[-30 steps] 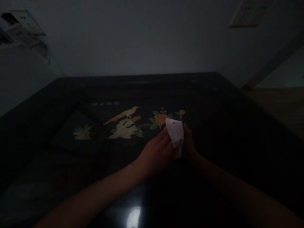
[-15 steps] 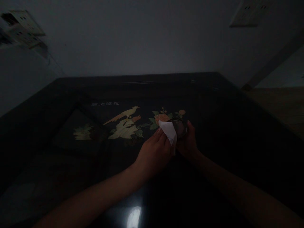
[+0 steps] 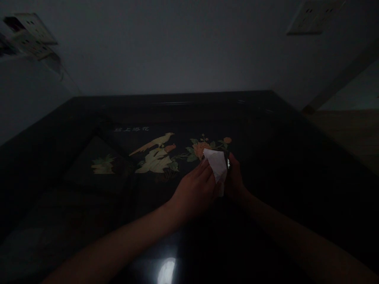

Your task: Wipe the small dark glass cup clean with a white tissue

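The scene is very dark. My left hand (image 3: 194,191) is closed on a white tissue (image 3: 217,165) and presses it against a small dark object (image 3: 227,162) that I cannot make out. My right hand (image 3: 235,181) is wrapped around that object from the right. Both hands meet above a glossy black table (image 3: 281,165), just in front of an inlaid picture of birds and flowers (image 3: 166,152).
A white wall stands behind the table. A wall socket (image 3: 314,17) is at the upper right and more sockets (image 3: 28,33) at the upper left. A light reflection (image 3: 166,270) shines on the table's near edge. Wooden floor (image 3: 352,130) shows at the right.
The tissue has shifted over the dark object: half a second ago it was folded aside, showing a round dark surface; now it covers it again. The arms have stayed in place.
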### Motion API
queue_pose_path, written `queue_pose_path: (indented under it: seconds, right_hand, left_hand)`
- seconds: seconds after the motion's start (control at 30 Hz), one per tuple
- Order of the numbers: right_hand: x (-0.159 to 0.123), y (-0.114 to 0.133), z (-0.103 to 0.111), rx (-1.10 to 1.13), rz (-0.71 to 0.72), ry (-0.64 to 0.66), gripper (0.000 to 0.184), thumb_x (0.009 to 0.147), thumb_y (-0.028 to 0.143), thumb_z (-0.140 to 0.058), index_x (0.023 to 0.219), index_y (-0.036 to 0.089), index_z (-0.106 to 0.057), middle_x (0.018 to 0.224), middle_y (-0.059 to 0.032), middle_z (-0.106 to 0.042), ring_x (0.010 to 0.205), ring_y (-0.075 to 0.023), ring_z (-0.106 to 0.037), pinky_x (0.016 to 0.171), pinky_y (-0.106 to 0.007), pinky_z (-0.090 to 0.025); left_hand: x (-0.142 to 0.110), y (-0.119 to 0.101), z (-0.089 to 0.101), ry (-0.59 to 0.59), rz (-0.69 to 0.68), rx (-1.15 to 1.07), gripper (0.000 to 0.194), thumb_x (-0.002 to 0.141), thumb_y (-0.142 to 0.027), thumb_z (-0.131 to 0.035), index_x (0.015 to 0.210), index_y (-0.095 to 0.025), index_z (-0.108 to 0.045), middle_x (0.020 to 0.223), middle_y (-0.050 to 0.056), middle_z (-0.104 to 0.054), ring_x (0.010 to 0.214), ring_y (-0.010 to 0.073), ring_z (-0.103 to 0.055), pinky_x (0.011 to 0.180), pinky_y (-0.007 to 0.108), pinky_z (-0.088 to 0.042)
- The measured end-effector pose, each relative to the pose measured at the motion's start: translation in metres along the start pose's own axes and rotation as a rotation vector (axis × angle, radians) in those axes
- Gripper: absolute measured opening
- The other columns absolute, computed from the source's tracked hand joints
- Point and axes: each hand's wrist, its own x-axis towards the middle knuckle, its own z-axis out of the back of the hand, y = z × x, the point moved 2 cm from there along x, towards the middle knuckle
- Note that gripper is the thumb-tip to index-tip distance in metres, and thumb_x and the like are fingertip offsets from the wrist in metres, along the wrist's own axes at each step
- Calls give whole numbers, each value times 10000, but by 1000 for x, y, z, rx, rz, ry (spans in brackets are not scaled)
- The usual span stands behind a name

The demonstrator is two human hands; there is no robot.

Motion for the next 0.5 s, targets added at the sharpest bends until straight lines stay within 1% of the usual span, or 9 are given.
queue_pose_path:
  seconds: [0.1, 0.23, 0.37, 0.43, 0.5]
  right_hand:
    - [-2, -2, -3, 48, -21, -5, 381, 658, 611, -596, 788, 258, -654, 711, 3, -708, 883, -259, -665, 736, -366, -538]
    - [-2, -1, -3, 74, -7, -37, 316, 688, 566, -587, 750, 263, -653, 636, 24, -690, 858, -247, -675, 762, -367, -536]
    - [1, 0, 0, 177, -60, -23, 335, 666, 572, -594, 749, 254, -664, 705, 4, -722, 921, -264, -670, 779, -380, -539]
    - [3, 0, 2, 201, -81, -1, 357, 681, 585, -573, 772, 252, -665, 748, -5, -735, 949, -266, -667, 798, -391, -536]
    - [4, 0, 4, 196, -65, 13, 369, 708, 598, -546, 808, 261, -662, 775, -8, -742, 960, -258, -666, 817, -397, -532]
  left_hand:
    - [1, 5, 0, -19, -6, 32, 270, 919, -191, -405, 1113, -65, -543, 1114, 175, -645, 1167, 267, -567, 955, 417, -514]
    - [1, 7, -1, -31, 1, 90, 253, 915, -189, -425, 1064, -48, -572, 1054, 170, -663, 1121, 270, -594, 964, 407, -507]
    - [0, 6, -4, 33, 21, 140, 254, 899, -177, -454, 1073, -38, -576, 1085, 182, -655, 1124, 267, -591, 986, 412, -488]
    - [-1, 5, -3, 64, 37, 153, 266, 888, -173, -472, 1089, -30, -572, 1100, 186, -650, 1130, 269, -587, 999, 407, -476]
    - [-1, 4, -2, 85, 43, 160, 262, 880, -166, -480, 1086, -35, -576, 1087, 178, -656, 1117, 267, -595, 1012, 403, -463]
